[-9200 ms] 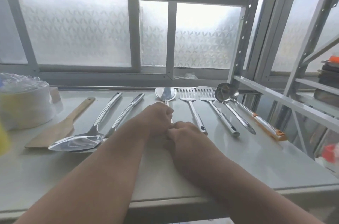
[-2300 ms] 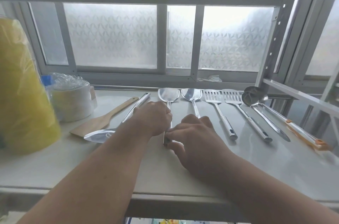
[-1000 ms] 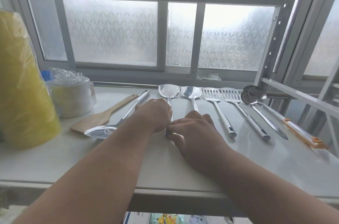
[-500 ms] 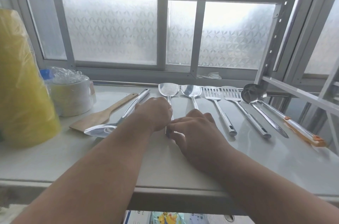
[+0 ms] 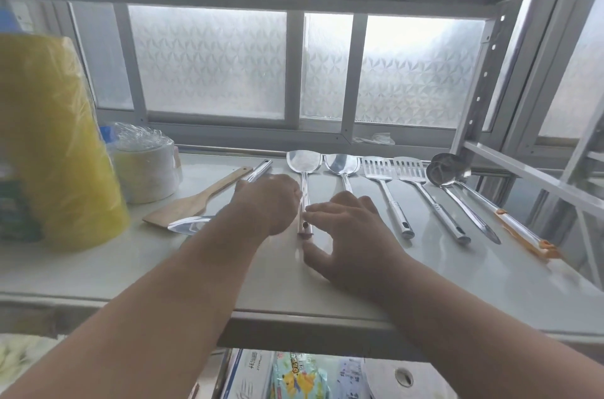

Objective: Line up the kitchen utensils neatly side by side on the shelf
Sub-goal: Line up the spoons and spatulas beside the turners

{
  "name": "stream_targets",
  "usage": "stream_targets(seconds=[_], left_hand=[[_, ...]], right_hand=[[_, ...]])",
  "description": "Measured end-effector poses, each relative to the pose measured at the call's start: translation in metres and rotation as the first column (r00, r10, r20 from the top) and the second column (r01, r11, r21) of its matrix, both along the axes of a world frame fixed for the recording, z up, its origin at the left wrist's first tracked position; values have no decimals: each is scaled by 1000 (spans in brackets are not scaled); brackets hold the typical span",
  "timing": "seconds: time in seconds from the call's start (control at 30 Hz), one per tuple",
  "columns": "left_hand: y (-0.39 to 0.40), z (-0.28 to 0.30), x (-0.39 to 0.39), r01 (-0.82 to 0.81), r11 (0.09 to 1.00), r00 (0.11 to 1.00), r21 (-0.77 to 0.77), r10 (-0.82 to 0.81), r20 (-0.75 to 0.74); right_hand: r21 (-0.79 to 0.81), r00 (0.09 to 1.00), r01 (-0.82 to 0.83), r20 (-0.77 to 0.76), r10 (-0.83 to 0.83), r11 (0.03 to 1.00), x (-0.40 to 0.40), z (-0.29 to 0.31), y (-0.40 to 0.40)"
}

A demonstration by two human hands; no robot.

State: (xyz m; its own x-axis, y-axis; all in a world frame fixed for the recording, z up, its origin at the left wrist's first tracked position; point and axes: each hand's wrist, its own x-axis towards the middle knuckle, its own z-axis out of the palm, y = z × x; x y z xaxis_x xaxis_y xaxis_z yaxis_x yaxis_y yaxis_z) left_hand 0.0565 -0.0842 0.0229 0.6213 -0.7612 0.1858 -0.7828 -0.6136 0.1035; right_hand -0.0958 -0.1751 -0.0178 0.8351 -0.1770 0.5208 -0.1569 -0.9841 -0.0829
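Steel utensils lie side by side on the white shelf (image 5: pixel 425 284), heads toward the window. The leftmost one in the row is a steel turner (image 5: pixel 304 184). My left hand (image 5: pixel 266 202) lies curled against the left side of its handle, with the fingertips hidden. My right hand (image 5: pixel 346 232) hovers at the handle's end with fingers spread, the forefinger touching the handle and the thumb apart from it. To the right lie a second turner (image 5: pixel 341 166), two slotted turners (image 5: pixel 387 199), a ladle (image 5: pixel 457 199) and an orange-handled ladle (image 5: pixel 523 235). A steel spatula (image 5: pixel 189 223) and a wooden spatula (image 5: pixel 199 202) lie slanted at left.
A yellow wrapped roll (image 5: pixel 49 143) and a stack of white plates in plastic (image 5: pixel 143 166) stand at the left. The frosted window is behind the shelf. A rack upright (image 5: pixel 480 81) and rail bound the right side. Packages sit on the level below.
My right hand has let go of the turner's handle and spread its fingers. My left hand has shifted slightly left, so the handle now shows between the hands.
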Motion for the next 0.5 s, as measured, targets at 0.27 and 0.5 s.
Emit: stream_targets(seconds=[0.27,0.5], left_hand=[[109,3,3,-136,975,990,176,142,-20],[140,-5,-7,-157,968,974,193,119,195]], right_hand=[[13,999,14,43,-15,1000,-8,0,5],[17,998,26,53,-27,1000,-18,4,12]])
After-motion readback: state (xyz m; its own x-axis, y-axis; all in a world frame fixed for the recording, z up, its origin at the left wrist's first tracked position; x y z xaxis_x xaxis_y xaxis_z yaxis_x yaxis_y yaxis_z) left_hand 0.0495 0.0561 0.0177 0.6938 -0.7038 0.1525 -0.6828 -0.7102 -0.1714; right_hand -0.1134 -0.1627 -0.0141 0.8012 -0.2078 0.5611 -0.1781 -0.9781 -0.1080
